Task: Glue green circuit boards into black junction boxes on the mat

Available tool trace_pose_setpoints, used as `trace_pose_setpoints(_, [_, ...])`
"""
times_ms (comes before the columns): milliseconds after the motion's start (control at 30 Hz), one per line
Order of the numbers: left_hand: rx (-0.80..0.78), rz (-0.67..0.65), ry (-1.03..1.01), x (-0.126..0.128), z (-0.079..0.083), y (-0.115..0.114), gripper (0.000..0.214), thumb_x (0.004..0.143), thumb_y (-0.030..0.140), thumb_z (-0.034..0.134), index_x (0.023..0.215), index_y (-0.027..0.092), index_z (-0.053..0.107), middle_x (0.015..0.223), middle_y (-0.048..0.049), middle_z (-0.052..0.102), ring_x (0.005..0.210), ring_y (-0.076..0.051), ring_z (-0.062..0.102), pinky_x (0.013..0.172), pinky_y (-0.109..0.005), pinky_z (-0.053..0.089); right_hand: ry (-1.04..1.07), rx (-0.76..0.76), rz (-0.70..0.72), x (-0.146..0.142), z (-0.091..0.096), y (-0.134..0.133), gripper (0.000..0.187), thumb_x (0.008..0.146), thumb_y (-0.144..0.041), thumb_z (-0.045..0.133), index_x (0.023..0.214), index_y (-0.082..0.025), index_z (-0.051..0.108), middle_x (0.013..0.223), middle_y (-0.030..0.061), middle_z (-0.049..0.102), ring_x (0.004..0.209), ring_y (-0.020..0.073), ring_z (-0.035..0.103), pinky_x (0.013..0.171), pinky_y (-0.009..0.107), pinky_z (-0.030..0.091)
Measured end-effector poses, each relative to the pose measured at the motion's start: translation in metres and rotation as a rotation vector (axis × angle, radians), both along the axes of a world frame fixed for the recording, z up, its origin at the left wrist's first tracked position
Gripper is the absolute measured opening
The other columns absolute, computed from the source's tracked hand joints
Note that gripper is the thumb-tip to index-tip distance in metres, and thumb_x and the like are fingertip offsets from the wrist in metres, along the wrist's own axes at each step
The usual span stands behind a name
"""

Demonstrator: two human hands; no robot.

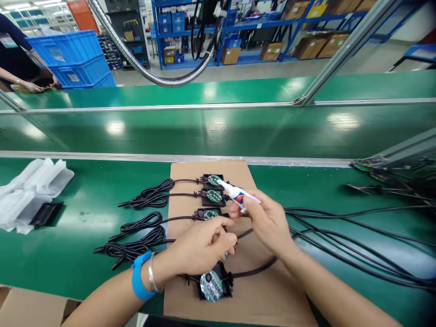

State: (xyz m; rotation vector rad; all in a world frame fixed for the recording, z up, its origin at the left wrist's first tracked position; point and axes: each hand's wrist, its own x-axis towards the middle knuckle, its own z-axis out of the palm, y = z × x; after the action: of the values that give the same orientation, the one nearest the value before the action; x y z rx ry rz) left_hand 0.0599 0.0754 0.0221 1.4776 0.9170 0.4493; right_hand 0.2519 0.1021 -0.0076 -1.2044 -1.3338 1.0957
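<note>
My right hand grips a small white glue tube, its nozzle pointing at the top unit in a row of black housings with round green circuit boards. These lie on a brown cardboard sheet. My left hand, with a blue wristband and a bracelet, has its fingers curled over a black housing near the middle of the sheet, just below the third board. Another housing with a round board lies nearest me. Black cables run left from the housings in coiled bundles.
White foam sheets and a black part lie at the left of the green bench. More black cables trail off right. Behind runs a green conveyor belt. Another person's arms show at top left by blue crates.
</note>
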Motion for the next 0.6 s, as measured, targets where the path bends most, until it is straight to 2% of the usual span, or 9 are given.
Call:
trace_pose_setpoints(33, [0.022,-0.004,0.042,-0.007,0.003,0.001,0.036,0.099,0.042,0.047,0.123,0.016,0.057,0.088,-0.0046,0.07,0.07,-0.013,0.061,0.063,-0.022,0.046,-0.056,-0.009,0.022,0.01,0.001,0.014,0.036,0.091,-0.055,0.056,0.093,-0.019,0.061,0.067,0.0021,0.065,0.049,0.0132,0.056,0.047,0.026,0.047])
trace_pose_setpoints(133, [0.092,0.022,0.119,-0.025,0.007,0.003,0.027,0.099,0.036,0.048,0.113,0.018,0.062,0.084,-0.0018,0.069,0.071,-0.012,0.059,0.064,-0.022,0.044,-0.302,-0.011,0.12,0.034,0.004,0.054,0.037,0.088,-0.054,0.057,0.084,-0.018,0.06,0.059,-0.001,0.059,0.046,0.0099,0.045,0.043,0.022,0.034])
trace_pose_setpoints(200, [0.15,0.05,0.165,-0.032,0.005,0.003,0.024,0.098,0.035,0.05,0.11,0.019,0.063,0.083,-0.0006,0.068,0.071,-0.012,0.059,0.064,-0.022,0.043,-0.456,0.013,0.172,0.042,0.007,0.076,0.038,0.086,-0.054,0.058,0.077,-0.017,0.06,0.057,-0.0008,0.057,0.049,0.0104,0.046,0.046,0.022,0.033])
trace_pose_setpoints(300, [0.278,0.077,0.225,-0.036,0.0,0.005,0.021,0.097,0.031,0.053,0.112,0.02,0.062,0.088,-0.0014,0.069,0.079,-0.014,0.063,0.071,-0.025,0.046,-0.57,0.021,0.196,0.043,0.011,0.103,0.04,0.082,-0.055,0.058,0.068,-0.018,0.057,0.053,-0.0019,0.052,0.048,0.0099,0.042,0.046,0.023,0.031])
trace_pose_setpoints(433, [0.436,0.109,0.269,-0.036,-0.005,0.008,0.02,0.096,0.027,0.053,0.113,0.021,0.062,0.091,-0.0033,0.07,0.083,-0.017,0.066,0.075,-0.029,0.05,-0.644,0.019,0.22,0.037,0.014,0.126,0.035,0.079,-0.051,0.057,0.069,-0.018,0.06,0.053,-0.0036,0.049,0.048,0.0086,0.038,0.045,0.023,0.026])
trace_pose_setpoints(600, [0.549,0.114,0.287,-0.036,-0.007,0.011,0.017,0.095,0.022,0.054,0.11,0.02,0.062,0.09,-0.0035,0.068,0.081,-0.016,0.065,0.071,-0.028,0.053,-0.719,0.003,0.232,0.029,0.019,0.135,0.028,0.079,-0.043,0.057,0.066,-0.018,0.059,0.051,-0.0043,0.044,0.047,0.0084,0.035,0.045,0.024,0.024])
